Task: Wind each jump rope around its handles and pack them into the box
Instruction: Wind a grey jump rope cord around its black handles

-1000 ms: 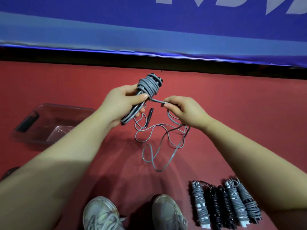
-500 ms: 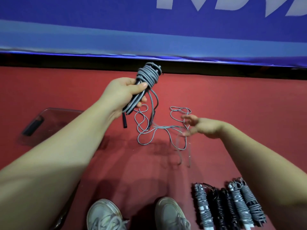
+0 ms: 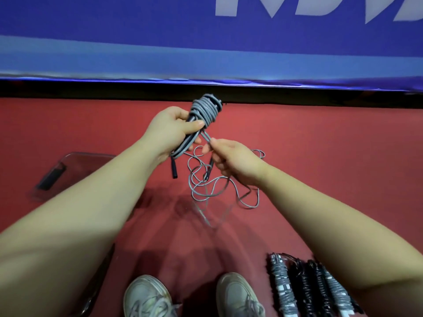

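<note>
- Two hands work one grey jump rope (image 3: 206, 108) above a red floor (image 3: 332, 145). The left hand (image 3: 174, 131) is wrapped round the handle bundle, which carries a thick coil at its far end. The right hand (image 3: 231, 161) pinches the cord just below that coil, between thumb and fingers.
- Much of the loose cord (image 3: 217, 188) lies in overlapping loops on the floor beneath the hands. A sharp pull could likely draw those loops into a knot, and a slack pinch could let the top turns slide off the bundle's far end.
- Several wound ropes (image 3: 309, 287) lie in a row at near right, not yet packed. The clear box (image 3: 91, 157) sits at left, well apart from them, with a dark object inside.
- Beyond the floor run a black strip and a blue banner (image 3: 137, 30) with cropped white lettering. Pale shoes (image 3: 148, 298) stand at the near edge.
</note>
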### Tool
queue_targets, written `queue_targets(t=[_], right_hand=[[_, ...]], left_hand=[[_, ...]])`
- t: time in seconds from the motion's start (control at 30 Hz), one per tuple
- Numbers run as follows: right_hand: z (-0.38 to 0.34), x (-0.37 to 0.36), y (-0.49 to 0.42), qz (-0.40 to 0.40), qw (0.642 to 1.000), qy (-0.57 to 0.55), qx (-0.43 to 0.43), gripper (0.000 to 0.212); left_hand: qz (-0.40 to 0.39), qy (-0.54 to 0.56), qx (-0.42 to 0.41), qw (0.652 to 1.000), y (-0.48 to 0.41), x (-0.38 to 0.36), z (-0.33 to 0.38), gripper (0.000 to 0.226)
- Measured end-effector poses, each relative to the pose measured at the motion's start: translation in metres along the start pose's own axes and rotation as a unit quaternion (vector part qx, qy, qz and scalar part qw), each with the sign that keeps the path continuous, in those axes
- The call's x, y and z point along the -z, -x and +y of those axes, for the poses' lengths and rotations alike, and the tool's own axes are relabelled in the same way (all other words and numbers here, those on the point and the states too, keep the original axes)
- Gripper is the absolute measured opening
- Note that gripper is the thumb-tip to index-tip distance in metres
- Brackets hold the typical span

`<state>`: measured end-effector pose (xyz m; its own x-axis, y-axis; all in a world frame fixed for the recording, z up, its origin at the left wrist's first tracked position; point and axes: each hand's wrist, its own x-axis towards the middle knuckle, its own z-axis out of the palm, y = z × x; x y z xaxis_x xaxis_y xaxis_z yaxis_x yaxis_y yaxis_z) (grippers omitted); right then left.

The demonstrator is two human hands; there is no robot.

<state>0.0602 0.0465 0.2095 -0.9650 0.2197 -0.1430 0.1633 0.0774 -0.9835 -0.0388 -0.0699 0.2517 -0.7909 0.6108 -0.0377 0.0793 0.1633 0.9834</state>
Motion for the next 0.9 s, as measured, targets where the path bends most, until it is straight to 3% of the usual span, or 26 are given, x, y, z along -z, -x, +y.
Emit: queue_targets(t=[0.03, 0.07, 0.17, 0.23, 0.33, 0.43, 0.57, 0.67, 0.9], right_hand=[[-0.003, -0.001, 0.003, 0.036, 0.989, 0.14, 0.028, 0.033], [-0.006, -0.003, 0.005, 0.069, 0.953, 0.29, 0.061, 0.031], [-0.005, 0.0, 0.01, 0.14, 0.767, 0.615, 0.116, 0.028], [-0.011, 0.009, 0.015, 0.153, 0.682, 0.694, 0.17, 0.026], [-0.028, 0.02, 0.02, 0.114, 0.635, 0.731, 0.22, 0.027], [-0.043, 0.025, 0.02, 0.07, 0.571, 0.759, 0.305, 0.024], [-0.045, 0.037, 0.014, 0.034, 0.589, 0.72, 0.366, 0.018], [-0.044, 0.039, 0.016, 0.002, 0.609, 0.696, 0.381, 0.03], [-0.048, 0.029, 0.014, -0.07, 0.604, 0.674, 0.419, 0.028]], left_hand=[[0.001, -0.007, 0.005, 1.0, -0.001, 0.0, -0.005, 0.012], [0.005, -0.01, 0.009, 1.0, -0.002, -0.001, -0.009, 0.011], [0.028, -0.037, 0.002, 0.999, -0.003, -0.005, -0.019, 0.016], [0.049, -0.083, 0.001, 0.995, -0.004, -0.003, -0.023, 0.027], [0.032, -0.134, 0.004, 0.99, -0.004, 0.001, -0.029, 0.029], [-0.038, -0.192, -0.008, 0.981, 0.004, -0.005, -0.033, 0.031], [-0.143, -0.159, 0.03, 0.976, 0.015, -0.006, -0.031, 0.026], [-0.204, -0.159, 0.052, 0.964, 0.02, 0.001, -0.026, 0.029], [-0.254, -0.184, 0.09, 0.945, 0.026, -0.003, -0.024, 0.026]])
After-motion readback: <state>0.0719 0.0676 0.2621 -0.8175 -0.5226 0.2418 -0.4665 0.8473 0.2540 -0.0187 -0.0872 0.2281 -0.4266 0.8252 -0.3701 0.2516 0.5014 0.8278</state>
